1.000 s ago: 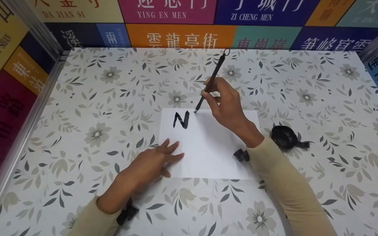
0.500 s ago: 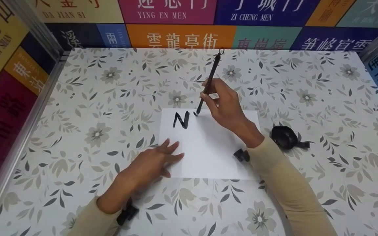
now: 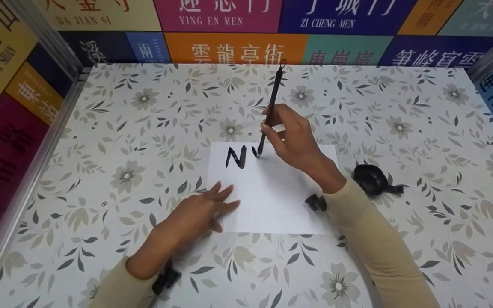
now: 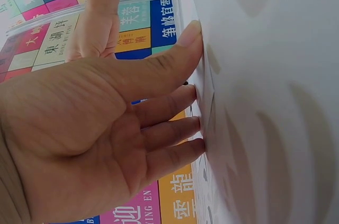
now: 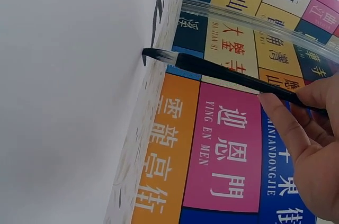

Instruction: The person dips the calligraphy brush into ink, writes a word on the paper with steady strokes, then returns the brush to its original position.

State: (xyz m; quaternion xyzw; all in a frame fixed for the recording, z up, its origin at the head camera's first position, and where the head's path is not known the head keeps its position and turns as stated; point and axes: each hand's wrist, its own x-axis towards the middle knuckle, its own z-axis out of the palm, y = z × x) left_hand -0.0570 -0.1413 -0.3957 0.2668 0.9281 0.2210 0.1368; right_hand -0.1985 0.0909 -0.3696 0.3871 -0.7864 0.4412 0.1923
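Observation:
A dark-handled ink brush (image 3: 274,92) with a loop at its top is pinched between the thumb and fingers of my right hand (image 3: 295,137). Its black-wet tip (image 5: 159,54) touches the white sheet of paper (image 3: 272,201). A bold black N (image 3: 236,157) stands at the paper's upper left, and a short slanted ink stroke (image 3: 255,151) lies just right of it, ending at the brush tip. My left hand (image 3: 199,211) rests with spread fingers on the sheet's left edge; in the left wrist view its thumb and fingertips (image 4: 193,147) press against the paper.
A small black ink dish (image 3: 370,179) with a short handle sits right of the paper, near my right sleeve (image 3: 370,231). The table (image 3: 122,128) wears a leaf-and-flower cover. Colourful panels with lettering (image 3: 238,47) stand along its back and sides.
The brush tip has moved slightly down and right from the paper's top edge, leaving a short black stroke. The brush handle stands more upright. My left hand has stayed in place.

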